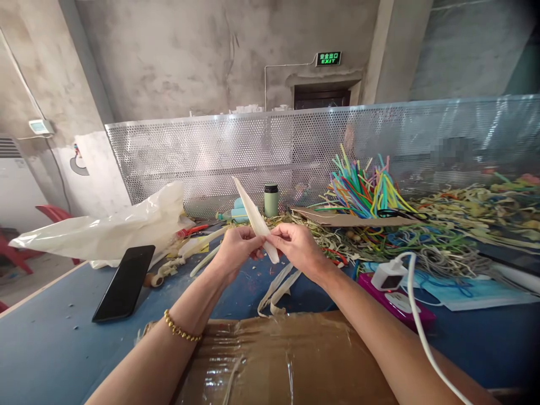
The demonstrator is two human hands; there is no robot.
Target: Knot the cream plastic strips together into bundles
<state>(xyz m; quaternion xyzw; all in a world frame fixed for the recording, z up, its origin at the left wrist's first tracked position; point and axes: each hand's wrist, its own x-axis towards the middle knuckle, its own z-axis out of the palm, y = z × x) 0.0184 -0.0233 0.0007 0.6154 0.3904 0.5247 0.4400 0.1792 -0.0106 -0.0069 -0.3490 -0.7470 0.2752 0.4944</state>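
A long, pale, pointed strip (253, 216), leaf-like in shape, stands tilted up to the left above the table. My left hand (238, 247) pinches its lower part from the left, and my right hand (297, 244) pinches it from the right, with the fingertips of both close together. What the strip is made of I cannot tell. Just below the hands, pale curled strips (276, 295) lie on the blue table by the edge of a taped cardboard box (270, 360). A gold bead bracelet (179, 329) circles my left wrist.
Left are a black phone (124, 284) and a pale plastic bag (126, 225). Behind stand a green bottle (271, 201), a colourful bundle of thin stems (371, 188) and a perforated metal screen (202, 152). A purple power strip (400, 304) with a white cable (417, 320) lies right.
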